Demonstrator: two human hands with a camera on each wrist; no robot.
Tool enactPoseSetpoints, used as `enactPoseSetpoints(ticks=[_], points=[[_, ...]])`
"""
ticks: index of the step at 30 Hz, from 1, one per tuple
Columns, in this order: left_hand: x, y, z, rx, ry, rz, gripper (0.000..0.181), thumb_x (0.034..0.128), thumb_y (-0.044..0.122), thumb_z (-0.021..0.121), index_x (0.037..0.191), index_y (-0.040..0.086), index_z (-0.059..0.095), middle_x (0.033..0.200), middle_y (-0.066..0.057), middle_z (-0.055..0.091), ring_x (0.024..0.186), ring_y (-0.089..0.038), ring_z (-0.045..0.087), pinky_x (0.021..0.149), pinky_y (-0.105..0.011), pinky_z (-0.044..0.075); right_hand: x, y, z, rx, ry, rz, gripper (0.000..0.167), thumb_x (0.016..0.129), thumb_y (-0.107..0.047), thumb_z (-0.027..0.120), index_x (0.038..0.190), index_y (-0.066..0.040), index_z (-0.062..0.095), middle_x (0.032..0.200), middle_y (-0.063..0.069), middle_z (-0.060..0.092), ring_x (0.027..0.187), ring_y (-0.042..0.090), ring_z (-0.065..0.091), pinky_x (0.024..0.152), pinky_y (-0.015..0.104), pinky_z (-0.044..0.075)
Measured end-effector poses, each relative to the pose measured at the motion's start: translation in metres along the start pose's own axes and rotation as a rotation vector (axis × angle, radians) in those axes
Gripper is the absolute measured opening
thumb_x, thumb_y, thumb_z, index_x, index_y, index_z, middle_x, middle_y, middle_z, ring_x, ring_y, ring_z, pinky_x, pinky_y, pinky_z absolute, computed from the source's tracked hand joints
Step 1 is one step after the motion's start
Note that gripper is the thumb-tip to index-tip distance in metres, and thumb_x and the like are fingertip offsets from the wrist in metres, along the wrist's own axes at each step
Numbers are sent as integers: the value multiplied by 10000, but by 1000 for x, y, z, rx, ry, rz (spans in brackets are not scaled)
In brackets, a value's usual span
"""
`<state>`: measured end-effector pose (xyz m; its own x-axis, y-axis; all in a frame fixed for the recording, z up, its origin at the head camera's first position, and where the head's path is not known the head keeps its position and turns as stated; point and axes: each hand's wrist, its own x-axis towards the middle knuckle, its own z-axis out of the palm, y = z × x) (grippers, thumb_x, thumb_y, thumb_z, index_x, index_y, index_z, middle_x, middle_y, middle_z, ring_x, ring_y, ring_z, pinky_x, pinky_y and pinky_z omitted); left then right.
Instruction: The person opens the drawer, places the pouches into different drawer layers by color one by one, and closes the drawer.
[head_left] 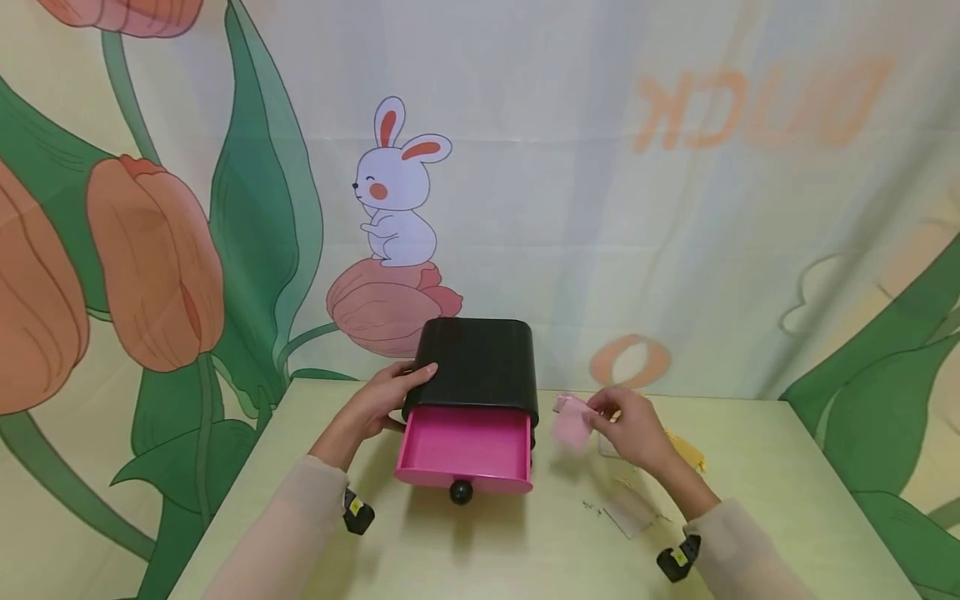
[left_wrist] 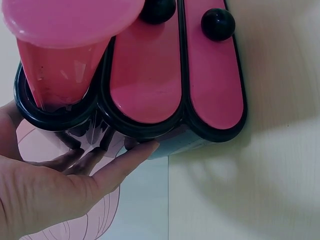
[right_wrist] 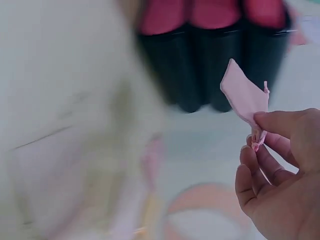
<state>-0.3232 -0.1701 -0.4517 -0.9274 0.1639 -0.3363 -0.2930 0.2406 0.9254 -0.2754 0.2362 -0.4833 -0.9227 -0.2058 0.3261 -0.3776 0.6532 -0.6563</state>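
A black drawer box (head_left: 476, 362) with pink drawers stands near the back of the table. Its top drawer (head_left: 465, 442) is pulled out, and its pink floor shows bare; the two lower drawers (left_wrist: 145, 75) are closed. My left hand (head_left: 382, 400) steadies the box from the left, thumb on the top edge, fingers touching the side. Between thumb and fingers, my right hand (head_left: 633, 425) pinches a small pink cloth pouch (right_wrist: 245, 95) with a thin cord. The pouch hangs above the table, to the right of the box and apart from it.
Beyond my right wrist lies a yellow item (head_left: 686, 450), partly hidden. A flat, pale packet (head_left: 630, 511) rests on the table with small dark bits (head_left: 592, 506) beside it. A printed curtain (head_left: 570, 208) hangs behind the table's back edge.
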Motion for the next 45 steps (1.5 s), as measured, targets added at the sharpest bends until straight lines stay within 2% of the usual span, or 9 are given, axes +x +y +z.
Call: enactPoseSetpoints(ticks=[4, 8, 13, 20, 26, 36, 41, 45], points=[[-1, 2, 0, 2, -6, -1, 944, 963, 609, 693, 1648, 102, 286, 1614, -245, 420, 1456, -542, 405, 999, -723, 503, 14, -33, -13, 49, 36, -41, 63, 986, -101, 769, 1026, -65, 736, 930, 22, 711, 852, 194, 651, 747, 317, 570], [-2, 3, -1, 2, -2, -15, 944, 964, 602, 694, 1650, 102, 279, 1622, -245, 402, 1470, -557, 373, 1001, -719, 503, 24, -69, -9, 100, 17, -75, 78, 984, -131, 778, 1042, -88, 749, 962, 8, 707, 879, 186, 652, 785, 346, 581], [-2, 3, -1, 1, 2, -20, 929, 975, 586, 687, 1652, 106, 271, 1632, -249, 385, 1484, -573, 336, 1005, -720, 495, 31, -108, 17, 128, -34, -133, 109, 955, -134, 810, 1041, -98, 756, 979, -1, 682, 863, 168, 654, 791, 385, 611], [-2, 0, 1, 0, 3, -8, 948, 953, 604, 704, 1651, 126, 277, 1619, -234, 414, 1466, -562, 382, 981, -702, 515, 32, -139, 60, 82, -119, -174, 112, 941, -157, 827, 1036, -147, 768, 962, -44, 650, 824, 120, 614, 728, 253, 599], [-4, 0, 1, -1, 0, 3, 954, 952, 612, 700, 1655, 135, 265, 1607, -227, 433, 1452, -552, 407, 980, -692, 521, 31, -151, 76, 42, -161, -221, 120, 939, -139, 823, 1048, -129, 771, 970, -33, 653, 840, 122, 609, 749, 244, 596], [-4, 2, -1, 2, -7, 2, 959, 956, 620, 693, 1655, 125, 261, 1622, -228, 409, 1465, -560, 379, 989, -688, 519, 30, -153, 83, -2, -160, -259, 142, 935, -175, 834, 1053, -120, 776, 996, -22, 655, 941, 156, 586, 796, 277, 586], [-4, 1, -1, -2, -7, -5, 940, 966, 605, 689, 1646, 112, 268, 1624, -244, 396, 1465, -565, 375, 985, -694, 519, 28, -153, 72, 13, -161, -266, 264, 908, -175, 863, 1139, -91, 769, 1053, 17, 673, 981, 159, 620, 833, 300, 601], [-3, 1, 0, -7, -1, -8, 930, 967, 597, 691, 1644, 111, 278, 1608, -249, 419, 1461, -557, 390, 983, -691, 522, 25, -144, 46, 40, -140, -233, 270, 908, -153, 862, 1145, -72, 761, 1060, 46, 684, 957, 182, 651, 825, 317, 607]])
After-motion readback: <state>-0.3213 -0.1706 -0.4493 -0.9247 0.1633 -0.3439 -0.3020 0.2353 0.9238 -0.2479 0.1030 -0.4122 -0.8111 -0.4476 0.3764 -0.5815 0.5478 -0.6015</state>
